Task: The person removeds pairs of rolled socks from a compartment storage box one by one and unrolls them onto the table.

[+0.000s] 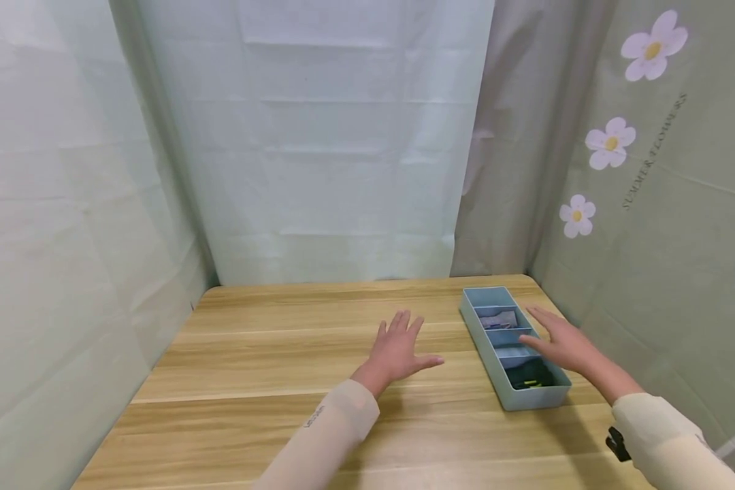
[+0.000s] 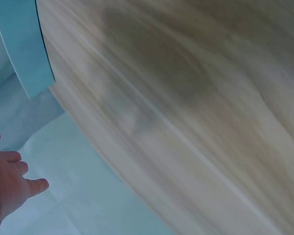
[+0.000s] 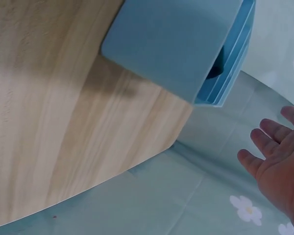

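Cream long sleeves [image 1: 337,425], small dark lettering near the left cuff

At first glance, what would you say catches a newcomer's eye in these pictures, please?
Most striking is the long blue divided organizer tray at the far right of the wooden table, with dark and pale folded items in its compartments. The right hand is spread open at the tray's right edge, while the left hand is open above bare wood to the tray's left. White flowers dot the green curtain on the right.

Dark folded item with yellow-green marks [image 1: 529,376] in the light blue plastic divided tray [image 1: 488,354]: unidentifiable; left-wrist view motion-blurred.
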`<state>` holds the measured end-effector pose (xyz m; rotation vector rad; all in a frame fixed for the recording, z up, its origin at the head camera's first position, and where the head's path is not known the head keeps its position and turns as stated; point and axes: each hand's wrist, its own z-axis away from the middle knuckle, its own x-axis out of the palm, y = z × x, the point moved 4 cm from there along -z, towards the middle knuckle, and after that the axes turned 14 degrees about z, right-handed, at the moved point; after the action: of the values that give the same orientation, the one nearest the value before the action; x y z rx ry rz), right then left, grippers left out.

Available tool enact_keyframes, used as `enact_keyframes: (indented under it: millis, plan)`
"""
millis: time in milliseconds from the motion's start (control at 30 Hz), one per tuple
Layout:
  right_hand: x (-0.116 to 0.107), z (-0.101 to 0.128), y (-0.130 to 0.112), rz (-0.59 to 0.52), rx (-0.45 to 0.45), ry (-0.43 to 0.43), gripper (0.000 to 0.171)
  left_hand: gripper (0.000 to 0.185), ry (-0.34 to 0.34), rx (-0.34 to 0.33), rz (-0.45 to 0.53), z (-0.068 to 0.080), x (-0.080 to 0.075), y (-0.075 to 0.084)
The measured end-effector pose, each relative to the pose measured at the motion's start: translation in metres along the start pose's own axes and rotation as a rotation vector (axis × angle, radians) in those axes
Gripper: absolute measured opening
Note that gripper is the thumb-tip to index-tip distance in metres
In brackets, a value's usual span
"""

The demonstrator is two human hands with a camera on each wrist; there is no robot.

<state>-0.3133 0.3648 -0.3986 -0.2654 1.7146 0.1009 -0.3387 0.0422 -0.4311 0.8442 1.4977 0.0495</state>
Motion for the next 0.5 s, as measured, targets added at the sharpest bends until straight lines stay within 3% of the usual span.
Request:
enact_keyframes:
  millis: [500]
  plan:
    - [0.011, 0.016, 0.013, -0.037, -0.003, -0.009, 0.074, 0.091, -0.006, 0.0, 0.15, -0.006, 0.035, 0.034]
